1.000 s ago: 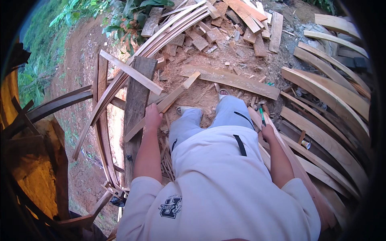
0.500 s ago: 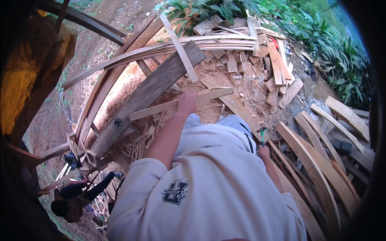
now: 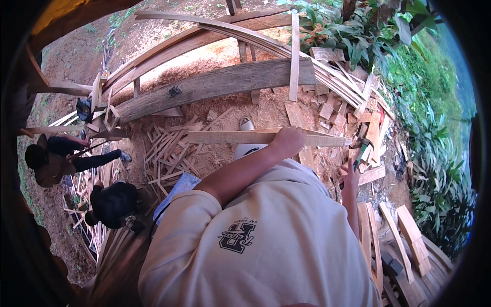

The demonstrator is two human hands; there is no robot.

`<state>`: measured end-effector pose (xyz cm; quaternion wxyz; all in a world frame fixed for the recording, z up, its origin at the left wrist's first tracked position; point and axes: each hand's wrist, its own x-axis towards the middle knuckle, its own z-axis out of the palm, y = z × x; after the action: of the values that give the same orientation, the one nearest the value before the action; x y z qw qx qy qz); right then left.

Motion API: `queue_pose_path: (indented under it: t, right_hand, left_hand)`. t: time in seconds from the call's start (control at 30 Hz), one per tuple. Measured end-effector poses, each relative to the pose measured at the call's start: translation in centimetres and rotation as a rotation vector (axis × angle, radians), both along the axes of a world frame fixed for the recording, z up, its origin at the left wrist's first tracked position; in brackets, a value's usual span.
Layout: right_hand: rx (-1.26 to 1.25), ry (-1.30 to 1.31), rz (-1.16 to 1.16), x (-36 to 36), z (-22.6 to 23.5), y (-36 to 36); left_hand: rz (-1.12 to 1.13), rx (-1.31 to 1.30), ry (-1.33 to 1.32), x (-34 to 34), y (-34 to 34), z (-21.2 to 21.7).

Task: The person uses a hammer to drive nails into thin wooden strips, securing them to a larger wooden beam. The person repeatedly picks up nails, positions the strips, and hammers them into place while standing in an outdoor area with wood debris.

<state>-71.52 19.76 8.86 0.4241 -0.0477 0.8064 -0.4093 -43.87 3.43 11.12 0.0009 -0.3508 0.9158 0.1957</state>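
My left hand (image 3: 289, 140) is closed around a long pale wooden slat (image 3: 225, 137), which lies crosswise in front of me above the sawdust-covered ground. My right hand (image 3: 350, 177) is lower and to the right, gripping a green-handled tool (image 3: 362, 152) whose working end I cannot make out. My cream shirt and left forearm hide most of my legs; a white shoe tip (image 3: 247, 124) shows just beyond the slat.
A heavy grey plank (image 3: 215, 84) and long curved strips (image 3: 240, 30) lie beyond. Short offcuts (image 3: 358, 110) are heaped at the right and thin sticks (image 3: 166, 148) at the left. Two other people (image 3: 48, 158) (image 3: 112, 202) crouch at the left. Stacked boards (image 3: 404, 240) lie by plants at the lower right.
My view has swung left, bringing the two other people into sight. My left hand reached forward and now grips the pale slat. My right hand still holds the green-handled tool.
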Motion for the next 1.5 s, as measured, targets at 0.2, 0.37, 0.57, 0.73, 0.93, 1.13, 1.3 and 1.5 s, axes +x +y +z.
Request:
queue_pose_path:
  t: [0.2,0.37,0.57,0.73,0.93,1.13,1.3,1.5]
  right_hand:
    - [-0.079,-0.115,0.122,-3.1,0.2,-4.2]
    - [-0.111,-0.162,0.150,-1.5,0.4,-6.3]
    - [-0.163,-0.198,0.026,0.2,1.3,-5.5]
    - [-0.128,-0.176,0.033,-1.0,-0.4,-3.1]
    - [-0.153,-0.181,-0.020,-0.3,0.4,-2.7]
    - [-0.162,-0.188,-0.027,-0.2,-0.2,-3.1]
    - [-0.178,-0.088,-0.022,0.0,0.2,-2.4]
    - [-0.203,0.256,0.065,-2.7,-0.6,-1.1]
  left_hand:
    - [0.015,-0.032,-0.060,-0.8,2.7,0.2]
    - [0.020,0.027,-0.017,-0.9,2.9,0.5]
    - [0.005,0.135,0.013,-1.4,3.8,0.1]
    - [-0.028,0.222,0.025,-2.0,4.2,0.7]
    - [-0.020,0.269,-0.028,-2.6,4.9,0.6]
    - [-0.013,0.217,0.013,-2.3,4.3,0.3]
    - [-0.066,0.127,0.014,-2.1,3.1,0.0]
    - [-0.178,0.154,-0.044,-3.3,1.6,2.1]
